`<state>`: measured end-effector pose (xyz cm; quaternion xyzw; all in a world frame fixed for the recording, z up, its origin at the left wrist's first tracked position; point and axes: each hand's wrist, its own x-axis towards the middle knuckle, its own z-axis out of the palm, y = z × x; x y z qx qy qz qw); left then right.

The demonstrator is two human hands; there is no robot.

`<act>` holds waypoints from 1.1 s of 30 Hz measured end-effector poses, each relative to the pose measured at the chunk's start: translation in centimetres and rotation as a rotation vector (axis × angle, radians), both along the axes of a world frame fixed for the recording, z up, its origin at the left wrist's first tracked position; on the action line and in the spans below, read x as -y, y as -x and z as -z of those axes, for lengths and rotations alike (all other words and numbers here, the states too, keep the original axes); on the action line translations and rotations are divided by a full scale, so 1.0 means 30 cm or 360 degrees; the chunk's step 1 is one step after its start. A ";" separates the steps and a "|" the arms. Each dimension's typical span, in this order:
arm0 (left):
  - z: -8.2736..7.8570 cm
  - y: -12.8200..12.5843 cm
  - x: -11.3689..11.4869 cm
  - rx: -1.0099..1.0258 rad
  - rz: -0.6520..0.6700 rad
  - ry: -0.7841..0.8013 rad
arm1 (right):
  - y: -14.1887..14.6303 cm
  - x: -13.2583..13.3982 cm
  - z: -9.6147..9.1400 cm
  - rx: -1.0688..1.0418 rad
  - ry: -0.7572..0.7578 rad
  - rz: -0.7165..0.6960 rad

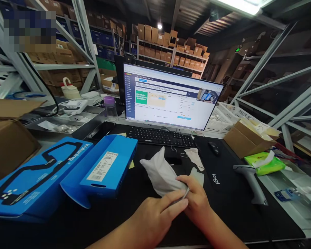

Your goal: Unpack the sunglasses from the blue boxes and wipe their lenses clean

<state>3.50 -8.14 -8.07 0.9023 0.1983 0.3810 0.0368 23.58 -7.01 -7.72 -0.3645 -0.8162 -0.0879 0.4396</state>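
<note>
Above the black desk mat, a soft white cloth-like piece, perhaps a pouch, is gathered between both hands. My left hand closes on its near end, fingers pressed together. My right hand pinches the same end from the right, with its thumb and fingers on the fabric. What lies inside the folds, if anything, is hidden. Just beyond my right hand are a small pale cloth and a greenish-white piece. To the left stands an opened blue box with a white label.
Another blue box and a brown carton are at left. A monitor, keyboard and mouse stand ahead. At right are a barcode scanner, a green tissue pack and a cardboard box.
</note>
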 end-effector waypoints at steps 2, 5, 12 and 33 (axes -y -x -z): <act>0.041 0.006 0.025 0.0206 -0.0126 0.0090 | -0.011 -0.008 -0.011 -0.0033 0.0035 0.0115; 0.090 -0.001 0.049 0.0465 -0.0403 0.0644 | -0.013 -0.025 -0.025 0.0055 0.0100 0.0436; 0.081 0.008 0.018 0.0407 -0.0451 0.1375 | -0.028 -0.058 -0.067 0.0575 0.0557 0.0610; -0.012 0.069 -0.186 0.0250 -0.0773 0.0575 | -0.311 -0.113 -0.103 -0.2459 0.1930 -0.0486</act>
